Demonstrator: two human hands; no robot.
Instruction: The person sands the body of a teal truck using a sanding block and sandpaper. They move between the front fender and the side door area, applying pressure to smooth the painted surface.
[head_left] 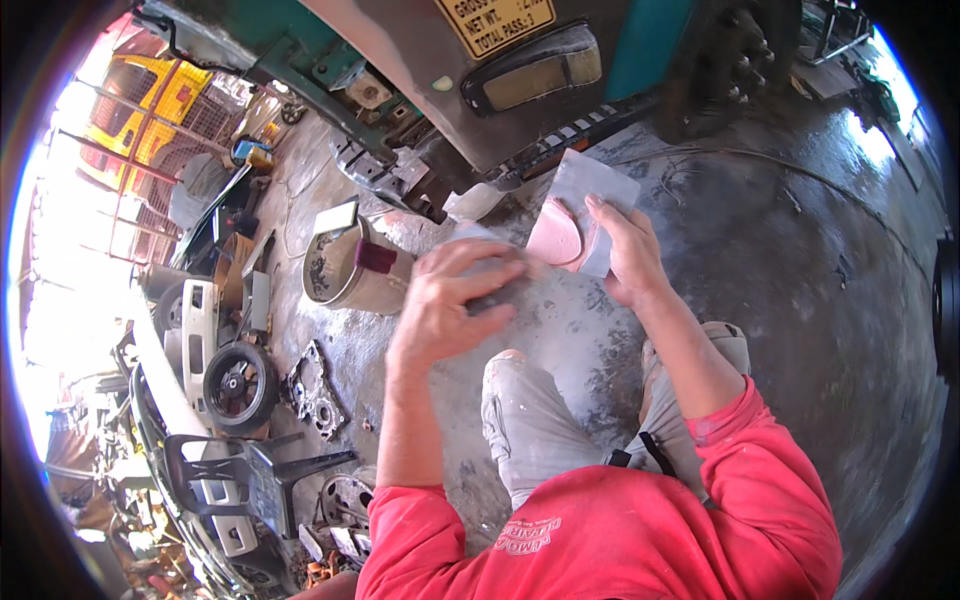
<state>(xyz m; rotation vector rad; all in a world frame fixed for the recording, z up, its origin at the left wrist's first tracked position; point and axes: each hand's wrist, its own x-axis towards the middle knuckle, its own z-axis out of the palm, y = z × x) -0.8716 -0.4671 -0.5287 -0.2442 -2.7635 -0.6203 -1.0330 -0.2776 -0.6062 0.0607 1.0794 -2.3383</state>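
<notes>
My right hand (632, 250) grips a flat whitish board (600, 182) by its right edge, thumb on top. A smooth patch of pink paste, like body filler (553, 236), lies on the board's lower left part. Just left of it, my left hand (450, 295) is curled and smeared by motion. Its fingers close round a pale flat piece, like a filler spreader (480, 233), which is mostly hidden and blurred. Both hands are apart, above the floor, in front of a vehicle's dark body panel (420, 60).
A bucket (345, 285) with a dark red pad (376, 257) on its rim stands to the left. Farther left are a wheel (240, 388), a plastic chair (270, 490) and loose car parts. A vehicle tyre (725, 70) stands far right; a hose (800, 172) crosses the wet floor.
</notes>
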